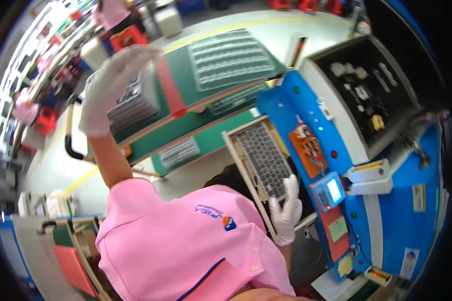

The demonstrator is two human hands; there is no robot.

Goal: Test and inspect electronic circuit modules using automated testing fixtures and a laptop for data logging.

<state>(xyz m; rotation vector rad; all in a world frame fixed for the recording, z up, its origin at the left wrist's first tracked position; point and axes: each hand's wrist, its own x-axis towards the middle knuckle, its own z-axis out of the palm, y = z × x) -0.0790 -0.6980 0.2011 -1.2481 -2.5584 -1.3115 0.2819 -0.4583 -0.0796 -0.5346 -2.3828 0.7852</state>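
Head view: left hand [110, 85] grips a stacked tray [133, 103] upper left; right hand [286, 213], fingers spread, steadies a filled tray [261, 155] at centre, not yet moved.

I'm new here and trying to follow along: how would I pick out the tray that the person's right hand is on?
Start at the big blue machine on the right. Against its left side leans a pale-framed tray filled with a grid of small grey parts, with the white-gloved right hand at its lower end. Unlike the clear trays lying on the green cart, it stands tilted beside the machine.
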